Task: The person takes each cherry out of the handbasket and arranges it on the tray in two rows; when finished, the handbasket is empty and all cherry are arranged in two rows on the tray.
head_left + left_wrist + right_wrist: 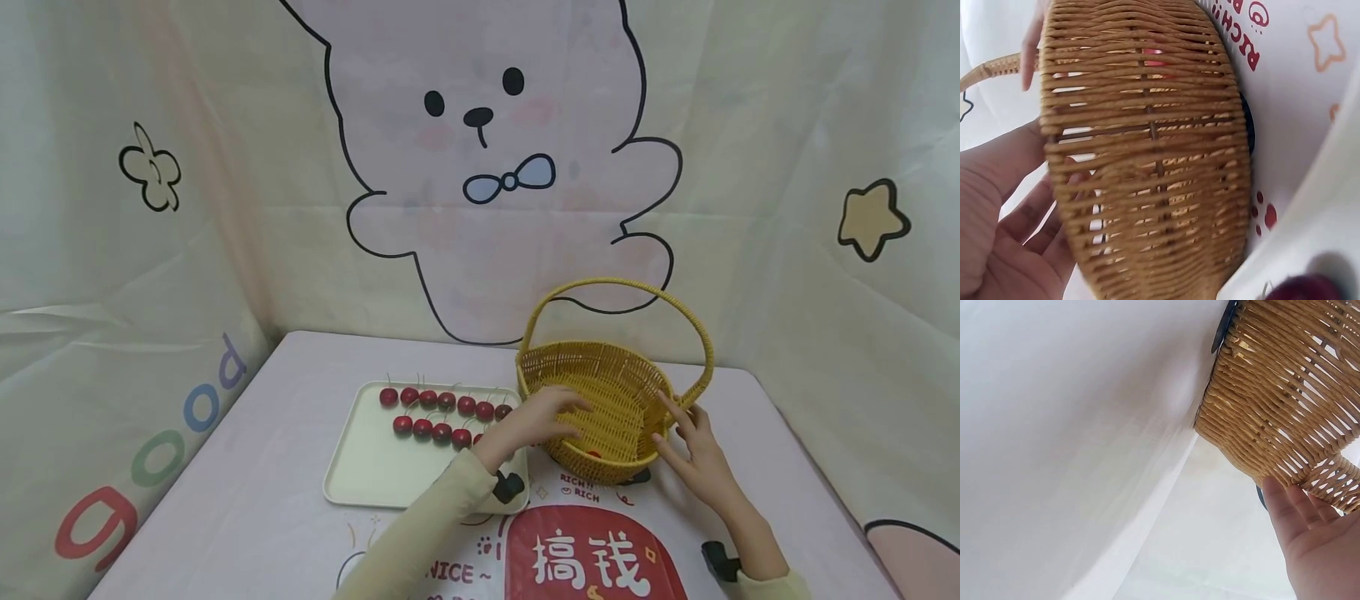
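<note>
A yellow-brown wicker basket [600, 354] with a tall arched handle stands at the back right. My left hand [542, 417] reaches across its left rim, fingers spread loosely over the hollow; in the left wrist view that hand [1016, 231] lies beyond the woven wall, its thumb at the rim. At the opposite side is my right hand [701, 462], fingers fairly straight against the rim beside the handle's base. In the right wrist view, fingertips [1270, 487] touch the weave. Something small and red [595, 454] shows inside near the front wall.
Left of the basket lies a cream tray [360, 487] with two rows of stemmed cherries [422, 429]; my left forearm crosses its right part. Red printing [592, 550] marks the white table cover in front. Fabric walls with cartoon drawings surround the table.
</note>
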A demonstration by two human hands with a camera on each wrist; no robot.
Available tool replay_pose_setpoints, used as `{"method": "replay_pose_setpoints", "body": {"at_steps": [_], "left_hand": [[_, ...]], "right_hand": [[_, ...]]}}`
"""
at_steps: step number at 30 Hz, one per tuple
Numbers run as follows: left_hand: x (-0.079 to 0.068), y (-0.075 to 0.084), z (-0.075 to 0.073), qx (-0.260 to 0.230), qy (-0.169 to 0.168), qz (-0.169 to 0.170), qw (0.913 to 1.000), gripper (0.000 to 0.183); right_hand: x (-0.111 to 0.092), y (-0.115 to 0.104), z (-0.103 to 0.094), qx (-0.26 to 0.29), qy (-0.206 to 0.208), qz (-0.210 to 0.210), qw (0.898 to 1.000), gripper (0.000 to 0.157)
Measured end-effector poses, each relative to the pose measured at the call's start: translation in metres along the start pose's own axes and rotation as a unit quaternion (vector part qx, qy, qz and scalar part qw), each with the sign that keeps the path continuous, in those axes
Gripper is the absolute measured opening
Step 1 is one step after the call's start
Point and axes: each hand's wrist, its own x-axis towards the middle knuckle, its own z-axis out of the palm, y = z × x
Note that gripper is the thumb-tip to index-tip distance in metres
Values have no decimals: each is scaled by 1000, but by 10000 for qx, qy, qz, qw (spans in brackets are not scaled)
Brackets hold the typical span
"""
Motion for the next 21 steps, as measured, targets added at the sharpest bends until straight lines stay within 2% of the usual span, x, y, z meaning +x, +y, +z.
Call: {"method": "replay_pose_setpoints", "body": {"at_steps": [11,21], "left_hand": [[22,6,14,444,-891,49,9950,45],[35,8,22,556,-1539,-184,9864,41]], "right_hand": [[0,-1,2,-11,-29,54,10000,72],[0,-1,0,-9,-74,85,9999,70]]}}
